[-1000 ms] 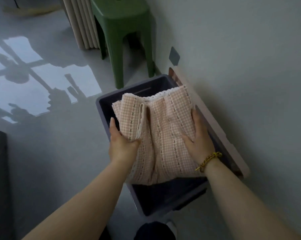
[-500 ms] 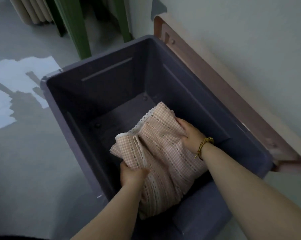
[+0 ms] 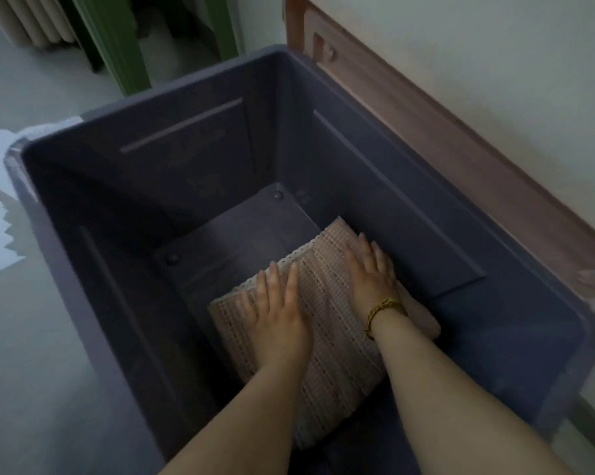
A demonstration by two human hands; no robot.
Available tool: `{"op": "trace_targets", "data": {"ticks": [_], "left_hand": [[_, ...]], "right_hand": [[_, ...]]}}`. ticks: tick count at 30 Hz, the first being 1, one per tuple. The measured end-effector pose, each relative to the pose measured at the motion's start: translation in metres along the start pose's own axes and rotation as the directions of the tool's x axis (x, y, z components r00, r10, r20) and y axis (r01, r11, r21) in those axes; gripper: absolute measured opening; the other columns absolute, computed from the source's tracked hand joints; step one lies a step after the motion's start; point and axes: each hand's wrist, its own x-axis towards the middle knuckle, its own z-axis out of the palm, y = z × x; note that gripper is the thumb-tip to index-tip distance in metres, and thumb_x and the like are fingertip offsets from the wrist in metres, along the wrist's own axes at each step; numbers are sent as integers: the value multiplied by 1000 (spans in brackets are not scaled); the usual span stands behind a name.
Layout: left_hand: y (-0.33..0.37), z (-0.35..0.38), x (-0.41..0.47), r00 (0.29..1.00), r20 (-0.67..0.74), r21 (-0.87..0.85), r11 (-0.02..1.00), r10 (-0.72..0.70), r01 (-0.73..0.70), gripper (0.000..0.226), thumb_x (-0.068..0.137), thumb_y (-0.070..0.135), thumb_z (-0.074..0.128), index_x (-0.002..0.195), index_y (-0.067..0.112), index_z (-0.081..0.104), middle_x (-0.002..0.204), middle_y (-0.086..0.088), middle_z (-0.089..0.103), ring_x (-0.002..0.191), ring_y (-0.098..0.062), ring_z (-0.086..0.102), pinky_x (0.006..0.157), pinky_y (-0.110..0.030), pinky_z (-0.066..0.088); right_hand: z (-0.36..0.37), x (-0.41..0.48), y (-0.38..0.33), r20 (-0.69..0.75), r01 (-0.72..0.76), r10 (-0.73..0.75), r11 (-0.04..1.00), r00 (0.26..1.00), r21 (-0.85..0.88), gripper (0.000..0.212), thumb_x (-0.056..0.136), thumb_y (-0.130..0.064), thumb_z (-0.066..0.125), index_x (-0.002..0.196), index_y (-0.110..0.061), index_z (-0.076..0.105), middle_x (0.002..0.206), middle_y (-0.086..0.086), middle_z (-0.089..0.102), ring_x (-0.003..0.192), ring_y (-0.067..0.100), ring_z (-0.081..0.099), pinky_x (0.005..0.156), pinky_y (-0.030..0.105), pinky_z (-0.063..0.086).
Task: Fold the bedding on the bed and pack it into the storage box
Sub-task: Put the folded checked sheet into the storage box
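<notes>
Pink-checked folded bedding [image 3: 337,337] now lies flat on the bottom of the grey-purple storage box [image 3: 186,159], at its near end and close against the right-hand wall, its lace-trimmed edge pointing to the far side. Half a second earlier the bundle was still tilted and partly lifted inside the box, pinched at its edges by both hands; a second ago it was held above the rim. The left hand [image 3: 279,320] has let go of the fold it clutched and rests palm-down on the near left part of the cloth, its grip spread and its fingers straight. The right hand [image 3: 371,275], with a yellow bracelet [image 3: 383,308] at the wrist, presses down on the far right part in the same way, grip spread and fingers flat, holding nothing. The two hands lie near each other but apart, with a strip of cloth showing between them. A pinkish-brown lid [image 3: 460,159] leans against the pale wall [image 3: 460,46] just right of the box. Beyond the far rim, the green stool legs [image 3: 118,46] and a ribbed radiator [image 3: 32,22] stand on the grey floor [image 3: 32,354], closer in view than before.
</notes>
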Motion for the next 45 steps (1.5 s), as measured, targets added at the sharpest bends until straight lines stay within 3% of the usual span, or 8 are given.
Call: {"op": "trace_targets", "data": {"ticks": [4, 7, 15, 20, 25, 29, 37, 45], "left_hand": [[-11, 32, 23, 988, 138, -14, 997, -70, 73, 66, 99, 38, 26, 145, 25, -19, 153, -4, -24, 141, -22, -21, 112, -43, -15], [-43, 56, 47, 962, 218, 57, 986, -163, 155, 68, 96, 51, 20, 144, 25, -21, 152, -6, -26, 141, -22, -23, 112, -46, -13], [-73, 95, 67, 899, 216, 156, 923, -380, 353, 83, 47, 71, -20, 117, 31, -40, 154, -4, -22, 141, -23, -19, 104, -46, -20], [-76, 97, 72, 867, 293, 242, 908, -403, 341, 69, 90, 64, 12, 121, 28, -38, 152, -7, -27, 141, -25, -21, 111, -51, -12], [-69, 90, 83, 835, 389, 330, 905, -389, 268, 74, 94, 58, 14, 139, 21, -30, 151, -15, -25, 141, -30, -20, 110, -54, -12], [-73, 53, 91, 824, 404, 313, 906, -398, 284, 69, 95, 38, 32, 148, 18, -9, 155, -14, -4, 143, -31, 0, 115, -45, 3], [-30, -123, 13, 954, 287, -296, 940, -83, 171, 43, 95, 27, 44, 137, 21, 39, 131, -2, 53, 117, -22, 51, 93, -31, 43], [-94, -348, -120, 914, -51, -558, 770, -403, 309, 21, 91, 17, 53, 108, 19, 65, 99, -3, 69, 99, -22, 61, 86, -30, 46]], "right_hand": [[44, 12, 5, -6, -81, 81, 997, 997, -16, 64, 97, -45, 25, 145, -29, -14, 153, 0, -25, 140, 24, -23, 102, 45, -31], [73, 28, 20, 9, -58, 58, 998, 998, 3, 76, 69, -72, -3, 128, -36, -35, 138, -10, -41, 137, 20, -30, 73, 33, -48], [120, 71, 38, 163, -19, 10, 998, 987, 53, 95, 26, -79, -42, 110, -34, -48, 112, -15, -57, 121, 7, -39, 72, 28, -50], [121, 71, 34, 210, -11, 6, 1000, 978, 23, 98, 25, -83, -38, 109, -34, -47, 121, -12, -54, 124, 8, -38, 72, 28, -50], [106, 73, 29, 331, -66, 79, 997, 940, -50, 81, 83, -70, 17, 141, -30, -25, 152, 1, -26, 140, 21, -23, 109, 43, -21], [56, 75, 22, 438, -77, 69, 997, 897, 0, 83, 90, -53, 41, 146, -24, -13, 156, 2, -12, 144, 22, -5, 117, 34, 2], [-87, -17, -60, 482, 22, -52, 997, 874, 68, 55, 97, -28, 43, 146, -20, 21, 149, 8, 29, 133, 25, 35, 107, 27, 32], [-257, -121, -188, 302, 209, -205, 978, 931, 20, 32, 97, -24, 39, 126, -21, 51, 128, -2, 56, 113, 16, 54, 94, 29, 44]]}}
